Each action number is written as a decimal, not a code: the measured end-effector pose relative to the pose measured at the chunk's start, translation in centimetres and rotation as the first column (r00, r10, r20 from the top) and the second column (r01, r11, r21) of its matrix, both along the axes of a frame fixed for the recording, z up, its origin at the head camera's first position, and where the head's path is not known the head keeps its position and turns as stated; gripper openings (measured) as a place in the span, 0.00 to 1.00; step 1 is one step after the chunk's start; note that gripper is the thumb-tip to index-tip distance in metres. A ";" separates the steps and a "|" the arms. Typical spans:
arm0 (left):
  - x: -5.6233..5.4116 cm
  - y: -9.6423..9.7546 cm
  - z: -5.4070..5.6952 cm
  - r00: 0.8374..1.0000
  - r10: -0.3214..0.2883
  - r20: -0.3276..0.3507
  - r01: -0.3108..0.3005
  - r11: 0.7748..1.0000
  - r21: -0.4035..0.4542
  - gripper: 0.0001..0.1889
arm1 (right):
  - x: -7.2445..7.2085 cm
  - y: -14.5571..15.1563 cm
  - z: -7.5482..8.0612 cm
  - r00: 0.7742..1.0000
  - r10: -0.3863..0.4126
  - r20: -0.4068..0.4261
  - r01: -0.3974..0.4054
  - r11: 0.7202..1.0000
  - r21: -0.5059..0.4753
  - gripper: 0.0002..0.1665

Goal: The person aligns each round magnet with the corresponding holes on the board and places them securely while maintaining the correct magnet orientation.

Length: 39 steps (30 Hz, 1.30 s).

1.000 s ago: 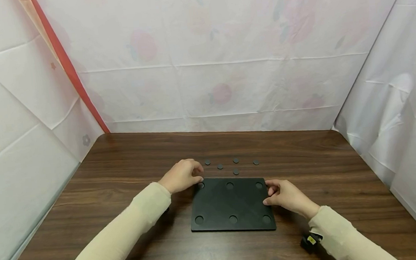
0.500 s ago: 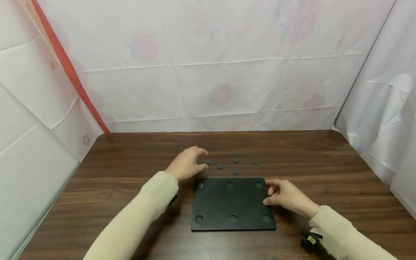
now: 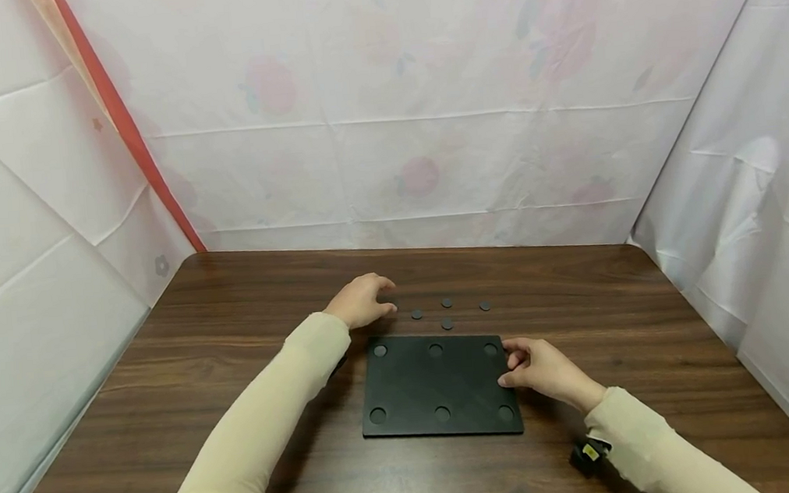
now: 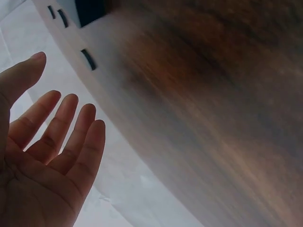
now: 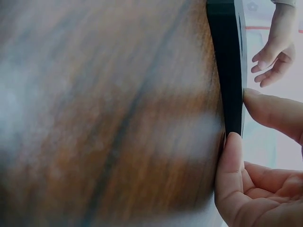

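Currently, left hand [image 3: 359, 301] relaxed, holding nothing, four discs [image 3: 447, 324] just right of it, right hand [image 3: 545, 370] gripping board [image 3: 437, 380] edge.

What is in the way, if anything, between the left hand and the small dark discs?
Nothing visible: in the head view, only tabletop shows between the left hand and the nearest visible disc. The black board lies on the near side, off that path.
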<state>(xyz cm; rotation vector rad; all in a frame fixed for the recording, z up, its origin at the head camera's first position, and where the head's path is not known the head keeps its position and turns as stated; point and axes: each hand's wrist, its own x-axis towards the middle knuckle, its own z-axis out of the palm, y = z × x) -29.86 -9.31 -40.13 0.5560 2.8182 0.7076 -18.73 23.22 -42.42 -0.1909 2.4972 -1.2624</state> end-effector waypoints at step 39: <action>-1.8 1.4 -1.4 1.000 0.003 0.013 -0.002 0.993 -0.117 0.13 | 0.0 0.1 0.0 1.000 0.005 -0.010 -0.005 1.000 0.014 0.42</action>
